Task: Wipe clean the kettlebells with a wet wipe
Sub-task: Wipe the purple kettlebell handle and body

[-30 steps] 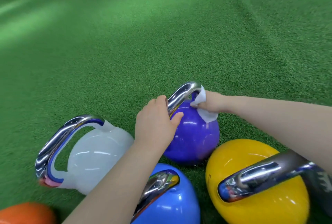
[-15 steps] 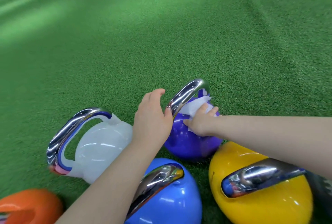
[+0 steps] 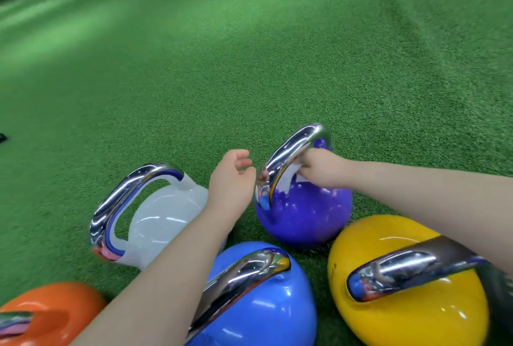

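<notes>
Right hand is pinching the wipe under the purple kettlebell's handle at frame centre; left hand is hovering loosely curled and empty, just left.

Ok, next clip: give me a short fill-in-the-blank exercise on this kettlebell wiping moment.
1. The right hand presses the wet wipe onto the ____ kettlebell.
2. The left hand holds ____.
3. The kettlebell with the clear, whitish body lies to the ____ of the purple one.
4. All the kettlebells rest on green ____.

Missing words: purple; nothing; left; turf
</notes>
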Available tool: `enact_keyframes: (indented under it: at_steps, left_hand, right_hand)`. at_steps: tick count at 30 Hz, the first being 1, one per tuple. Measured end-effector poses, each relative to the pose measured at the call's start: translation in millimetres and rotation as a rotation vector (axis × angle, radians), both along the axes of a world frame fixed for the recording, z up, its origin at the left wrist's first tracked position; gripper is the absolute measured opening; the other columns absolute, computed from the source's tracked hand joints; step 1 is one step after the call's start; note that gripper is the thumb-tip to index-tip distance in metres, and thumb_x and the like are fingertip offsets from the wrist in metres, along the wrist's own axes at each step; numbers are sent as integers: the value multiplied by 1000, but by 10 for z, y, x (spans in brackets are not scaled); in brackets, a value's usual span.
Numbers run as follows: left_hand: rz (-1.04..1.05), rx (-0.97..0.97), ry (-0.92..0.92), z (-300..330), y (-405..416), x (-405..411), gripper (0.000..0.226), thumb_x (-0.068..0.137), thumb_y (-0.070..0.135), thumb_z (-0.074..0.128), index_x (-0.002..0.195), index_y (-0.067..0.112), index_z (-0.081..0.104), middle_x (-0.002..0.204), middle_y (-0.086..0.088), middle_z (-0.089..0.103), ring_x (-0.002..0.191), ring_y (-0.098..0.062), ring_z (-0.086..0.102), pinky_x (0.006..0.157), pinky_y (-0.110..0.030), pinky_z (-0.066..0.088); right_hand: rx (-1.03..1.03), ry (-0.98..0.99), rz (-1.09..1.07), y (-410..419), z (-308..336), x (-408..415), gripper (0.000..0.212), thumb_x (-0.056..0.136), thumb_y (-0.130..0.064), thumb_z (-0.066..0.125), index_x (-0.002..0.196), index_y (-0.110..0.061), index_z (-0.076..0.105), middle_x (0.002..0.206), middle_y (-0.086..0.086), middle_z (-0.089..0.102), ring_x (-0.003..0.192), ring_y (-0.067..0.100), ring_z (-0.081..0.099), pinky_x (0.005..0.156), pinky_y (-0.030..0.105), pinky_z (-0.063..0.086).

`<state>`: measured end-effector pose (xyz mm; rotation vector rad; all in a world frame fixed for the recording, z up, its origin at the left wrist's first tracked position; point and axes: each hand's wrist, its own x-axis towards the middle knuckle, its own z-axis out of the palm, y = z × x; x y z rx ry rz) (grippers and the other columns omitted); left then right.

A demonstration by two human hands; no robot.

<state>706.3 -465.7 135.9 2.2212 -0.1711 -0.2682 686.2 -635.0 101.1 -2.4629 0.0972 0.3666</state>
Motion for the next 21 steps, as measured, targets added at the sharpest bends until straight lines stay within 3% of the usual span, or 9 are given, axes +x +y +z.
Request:
enact_keyframes:
  at_steps: [3,5,9,11,14,18,21]
  left_hand:
    - [0,-70,185,-71,54,42,41,92,-2,41,129,15,46,124,-2,58,95,-11,59,86,-28,46]
    - [-18,-74,219,-91,77,58,43,92,-5,43,130,16,46,123,-3,58,84,-2,58,77,-24,46]
    - [-67,-77,224,-108,100,74,42,90,-4,52,126,18,49,123,-5,58,78,-4,55,73,-23,44]
    - [-59,-76,181,-114,115,82,41,90,-5,50,122,20,52,120,-2,59,75,-6,55,70,-24,44]
    - [-9,-95,76,-95,139,63,34,90,-5,49,113,19,53,110,0,60,72,-6,53,64,-22,42]
    - [-23,-78,73,-98,204,-61,30,88,-5,49,104,21,52,96,8,58,80,-9,53,70,-24,43]
    - [4,33,185,-71,281,-153,16,88,0,50,92,16,53,89,0,58,77,-15,53,74,-30,46]
  right_hand:
    - [245,33,-89,-87,106,-18,27,94,-13,46,114,-14,64,117,2,64,111,18,56,91,21,39]
    - [283,66,-102,-74,117,-39,25,94,-18,46,108,-12,67,109,3,66,103,17,58,88,25,43]
    - [260,172,-70,-47,141,-54,24,90,-17,54,96,2,67,84,13,64,75,12,53,67,22,43]
    - [293,208,-85,-54,154,-63,22,88,-15,55,93,4,67,83,14,64,75,14,53,67,23,42]
    - [469,296,-137,-43,167,-69,26,89,-3,48,107,12,59,94,15,60,85,20,56,72,28,45]
    - [508,333,-134,60,146,-60,26,91,-1,46,114,0,56,113,16,62,96,22,60,86,33,50]
    - [445,374,-87,177,165,-88,11,91,-3,49,90,-10,57,87,3,60,77,12,59,67,19,52]
